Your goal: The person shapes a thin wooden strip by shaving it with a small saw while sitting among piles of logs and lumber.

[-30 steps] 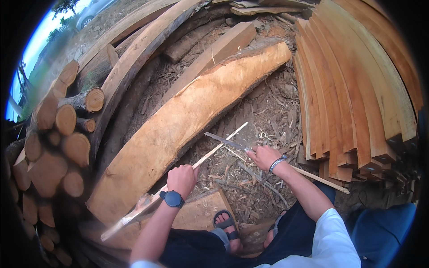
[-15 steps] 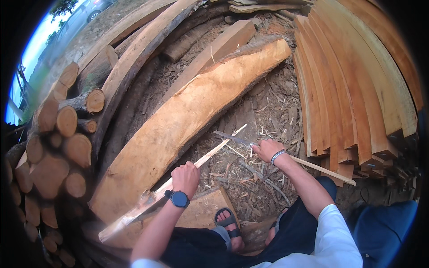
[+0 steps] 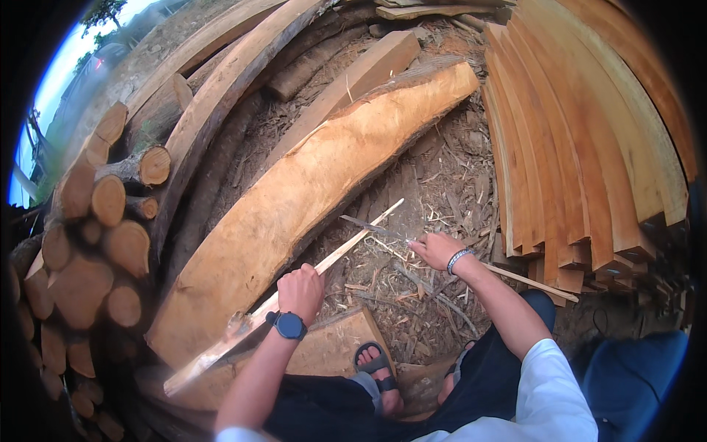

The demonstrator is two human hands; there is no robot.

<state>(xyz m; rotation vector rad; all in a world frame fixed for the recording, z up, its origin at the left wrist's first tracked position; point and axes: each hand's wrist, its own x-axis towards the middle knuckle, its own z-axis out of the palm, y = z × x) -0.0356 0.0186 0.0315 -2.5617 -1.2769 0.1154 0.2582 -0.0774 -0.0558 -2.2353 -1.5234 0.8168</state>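
My left hand [image 3: 300, 292], with a dark watch at its wrist, is closed around a long pale wooden stick [image 3: 340, 254]. The stick slants from the lower left to a thin whittled tip at the middle. My right hand [image 3: 437, 251] grips a long-handled knife [image 3: 392, 233] close to its blade. The blade lies across the stick near the thin end. Its pale wooden handle [image 3: 534, 282] runs back past my right forearm toward the lower right. The stick's thick, rough end rests near a plank at the lower left.
A large slab of timber [image 3: 294, 184] lies diagonally beyond my hands. Sawn boards [image 3: 589, 147] are stacked at the right, and cut logs [image 3: 81, 287] at the left. Wood shavings [image 3: 398, 283] cover the ground. My sandalled feet [image 3: 377, 372] are by a block of wood [image 3: 331, 342].
The blade and my right hand have shifted slightly left along the stick. My left hand has moved a little left and down. A vehicle at the upper left has moved farther left.
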